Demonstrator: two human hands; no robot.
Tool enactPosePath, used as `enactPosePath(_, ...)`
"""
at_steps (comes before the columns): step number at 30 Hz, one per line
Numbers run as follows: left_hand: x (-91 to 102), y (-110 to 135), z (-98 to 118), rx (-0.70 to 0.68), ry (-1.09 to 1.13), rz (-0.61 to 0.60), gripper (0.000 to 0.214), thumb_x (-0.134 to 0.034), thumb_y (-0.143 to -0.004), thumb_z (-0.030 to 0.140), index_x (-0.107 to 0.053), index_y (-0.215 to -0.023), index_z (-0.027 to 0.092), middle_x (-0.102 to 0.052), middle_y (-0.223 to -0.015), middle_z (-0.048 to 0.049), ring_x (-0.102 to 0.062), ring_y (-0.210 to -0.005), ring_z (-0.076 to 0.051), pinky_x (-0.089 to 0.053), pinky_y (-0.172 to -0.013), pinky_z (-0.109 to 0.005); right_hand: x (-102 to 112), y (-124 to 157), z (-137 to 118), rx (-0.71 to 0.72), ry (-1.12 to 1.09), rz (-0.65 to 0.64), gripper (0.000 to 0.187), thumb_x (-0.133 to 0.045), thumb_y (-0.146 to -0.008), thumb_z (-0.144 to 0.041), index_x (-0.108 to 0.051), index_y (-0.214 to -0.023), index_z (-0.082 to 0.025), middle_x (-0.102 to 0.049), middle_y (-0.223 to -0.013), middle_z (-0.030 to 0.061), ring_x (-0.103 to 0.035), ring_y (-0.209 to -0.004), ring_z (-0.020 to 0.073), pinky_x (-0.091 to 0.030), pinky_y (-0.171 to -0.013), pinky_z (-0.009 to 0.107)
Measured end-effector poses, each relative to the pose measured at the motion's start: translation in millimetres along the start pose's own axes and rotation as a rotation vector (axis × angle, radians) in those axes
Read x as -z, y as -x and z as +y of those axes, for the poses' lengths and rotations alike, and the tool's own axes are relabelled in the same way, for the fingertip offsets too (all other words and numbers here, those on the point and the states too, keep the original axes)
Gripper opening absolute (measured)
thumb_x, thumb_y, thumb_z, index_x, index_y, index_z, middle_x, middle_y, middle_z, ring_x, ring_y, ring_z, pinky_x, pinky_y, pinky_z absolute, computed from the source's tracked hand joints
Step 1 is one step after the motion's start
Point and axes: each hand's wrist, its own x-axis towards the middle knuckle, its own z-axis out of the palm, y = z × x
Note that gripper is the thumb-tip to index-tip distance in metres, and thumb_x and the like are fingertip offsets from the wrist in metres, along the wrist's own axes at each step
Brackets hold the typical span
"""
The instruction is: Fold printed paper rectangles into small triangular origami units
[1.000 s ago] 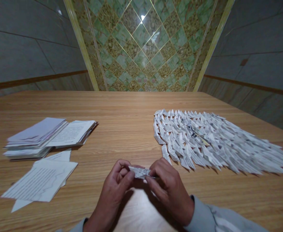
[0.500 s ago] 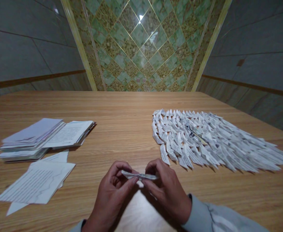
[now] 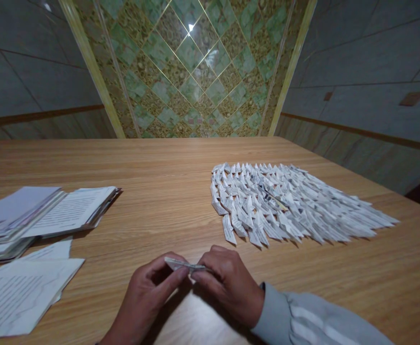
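Both hands, the left hand (image 3: 141,297) and the right hand (image 3: 227,282), pinch one small folded paper piece (image 3: 181,264) at the fingertips, just above the tabletop (image 3: 166,201). With an uneven pinch, I think the crease may go crooked or tear. The grey sleeve (image 3: 303,321) could also disturb the rows of folded pieces (image 3: 285,206) nearby.

Both hands (image 3: 191,287) pinching folded paper (image 3: 183,264), table (image 3: 166,191)

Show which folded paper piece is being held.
The folded piece pinched between left hand and right hand; the others lie in packed rows on the table.
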Motion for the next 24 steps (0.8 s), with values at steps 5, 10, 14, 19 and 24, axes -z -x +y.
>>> enactPosePath(5, 6.9, 1, -8, 0.018, 0.011, 0.02, 0.031, -0.072, -0.081, 0.046, -0.073, -0.07, 0.017, -0.069, -0.069, -0.0043, -0.063, -0.07, -0.021, -0.05, -0.066, -0.029, 3, -3, -3, -0.017, -0.01, -0.019, 0.025, -0.063, -0.096, -0.02, -0.063, -0.071, -0.017, -0.058, -0.063, -0.0019, -0.052, -0.061, 0.0126, -0.03, -0.058, 0.024)
enactPosePath(10, 9.5, -1, -10, 0.029, 0.024, 0.041, 0.033, -0.073, -0.08, 0.049, -0.071, -0.068, 0.018, -0.066, -0.067, -0.002, -0.062, -0.068, -0.02, -0.049, -0.064, -0.027, 3, -6, -2, 0.007, 0.05, 0.005, 0.031, -0.058, -0.099, -0.025, -0.062, -0.069, -0.017, -0.057, -0.061, -0.0015, -0.052, -0.061, 0.0131, -0.031, -0.058, 0.024)
enactPosePath(14, 6.6, -4, -5, 0.086, 0.035, 0.021, 0.034, -0.077, -0.073, 0.053, -0.076, -0.079, 0.019, -0.073, -0.076, -0.0048, -0.067, -0.074, -0.024, -0.053, -0.07, -0.031, 3, -4, 0, 0.03, 0.08, 0.028, 0.038, -0.051, -0.103, -0.03, -0.063, -0.07, -0.017, -0.06, -0.062, -0.0002, -0.053, -0.061, 0.0135, -0.032, -0.059, 0.024)
enactPosePath(19, 4.8, 0, -5, 0.086, 0.058, 0.02, 0.033, -0.078, -0.073, 0.051, -0.077, -0.074, 0.018, -0.075, -0.077, -0.0066, -0.068, -0.08, -0.026, -0.054, -0.074, -0.031, -1, -2, -3, 0.049, 0.104, 0.002, 0.043, -0.044, -0.105, -0.034, -0.063, -0.07, -0.018, -0.061, -0.061, 0.0006, -0.054, -0.061, 0.0141, -0.034, -0.059, 0.025)
enactPosePath(24, 6.5, 0, -9, 0.106, 0.12, 0.057, 0.035, -0.081, -0.071, 0.052, -0.077, -0.073, 0.017, -0.073, -0.074, -0.0063, -0.067, -0.073, -0.023, -0.055, -0.068, -0.028, 3, -5, -6, -0.013, -0.018, -0.057, 0.039, -0.046, -0.104, -0.03, -0.063, -0.071, -0.019, -0.064, -0.065, 0.0004, -0.059, -0.064, 0.0139, -0.041, -0.065, 0.023)
